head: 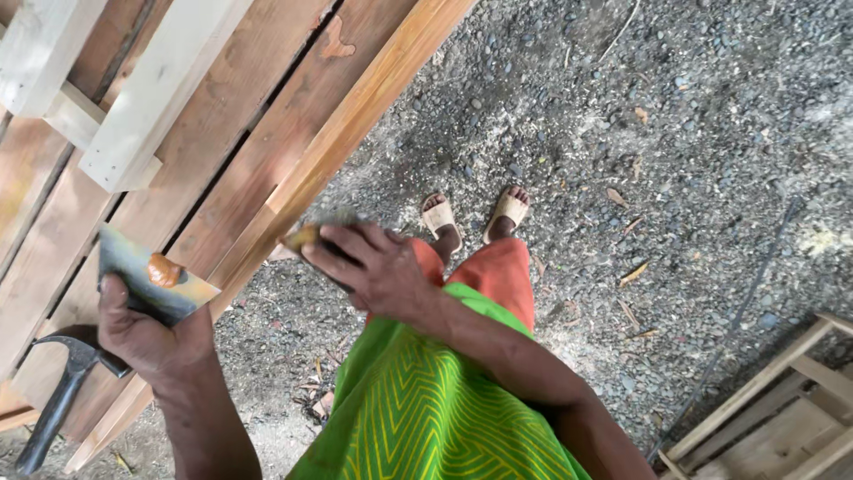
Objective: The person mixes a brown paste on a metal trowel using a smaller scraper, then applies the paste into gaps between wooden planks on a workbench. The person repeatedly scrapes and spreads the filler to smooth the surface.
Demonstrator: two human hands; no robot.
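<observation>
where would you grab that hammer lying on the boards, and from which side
Grip the hammer by its dark handle, at the lower end near the picture's bottom left. That end points off the wooden boards toward the person, and the left hand hides part of the head. Coming from below, along the handle, looks easiest, though the left hand already holds a flat blade.

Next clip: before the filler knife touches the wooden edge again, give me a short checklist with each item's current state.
1. Left hand holds the flat scraper plate level enough: ok.
2. Brown filler blob sits on the plate: ok.
3. Right hand grips a small tool at the plank edge: ok, though blurred.
4. Filler on that tool's tip: cannot tell.
5. Hammer lies on the boards, apart from both hands: ok.
6. Sandalled feet stand on gravel, apart from the boards: ok.
</observation>
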